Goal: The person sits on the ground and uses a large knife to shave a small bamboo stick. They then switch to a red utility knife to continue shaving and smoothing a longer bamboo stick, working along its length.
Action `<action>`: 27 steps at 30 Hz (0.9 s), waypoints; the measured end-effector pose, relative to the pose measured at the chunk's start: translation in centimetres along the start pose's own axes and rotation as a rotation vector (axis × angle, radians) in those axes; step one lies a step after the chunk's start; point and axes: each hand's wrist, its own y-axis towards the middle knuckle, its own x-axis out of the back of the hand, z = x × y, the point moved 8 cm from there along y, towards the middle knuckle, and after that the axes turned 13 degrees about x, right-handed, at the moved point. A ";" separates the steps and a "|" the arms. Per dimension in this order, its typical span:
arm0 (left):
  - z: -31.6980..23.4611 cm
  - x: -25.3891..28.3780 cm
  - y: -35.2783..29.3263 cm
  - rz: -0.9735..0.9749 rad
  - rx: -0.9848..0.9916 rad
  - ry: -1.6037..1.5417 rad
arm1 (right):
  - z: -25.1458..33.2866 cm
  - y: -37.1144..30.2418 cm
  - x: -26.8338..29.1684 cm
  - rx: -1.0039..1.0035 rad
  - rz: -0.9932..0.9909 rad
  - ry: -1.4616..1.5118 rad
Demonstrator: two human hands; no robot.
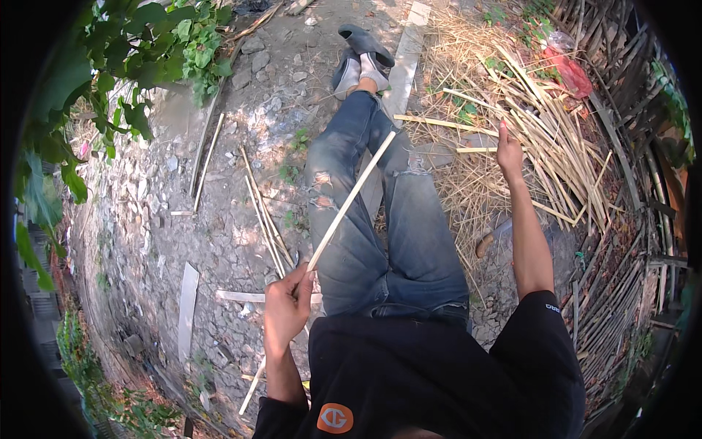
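In the left hand (287, 307), pinched between thumb and fingers, a pale stick (352, 201) slants forward over the blue jeans (428, 219). The right hand (510, 156), arm extended, overlaps the stick pile (559, 139); its grip cannot be determined. The black shirt (424, 366) bears an orange patch (335, 418) with pale lettering.

Bright daylight, dappled and patchily washed out.
Sunlit patches pale the ground (256, 135) beyond the left fingers (301, 276); the leaves (102, 45) farther off, up and left, look dark and soft; right of and below the right fingers (504, 136), poles (613, 314) bow toward the black fisheye rim.
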 end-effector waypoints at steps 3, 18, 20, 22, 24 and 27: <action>0.9 -0.8 0.9 -0.006 0.021 -0.121 | 5.3 -2.4 0.2 0.028 -0.037 0.238; -5.8 -6.6 3.6 0.096 -0.069 -0.183 | 27.6 -14.8 -3.9 0.099 0.431 1.096; -5.4 -6.8 3.9 0.093 -0.054 -0.227 | 28.8 -16.5 -3.6 0.378 0.389 0.865; -5.1 -6.8 4.2 0.114 -0.011 -0.269 | 29.6 -18.3 -3.2 0.554 0.386 0.642; -5.0 -6.5 4.5 0.117 0.001 -0.297 | 30.3 -19.7 -1.9 0.635 0.425 0.436; -5.2 -6.3 4.9 0.109 -0.014 -0.296 | 30.8 -22.0 -2.3 0.636 0.602 0.211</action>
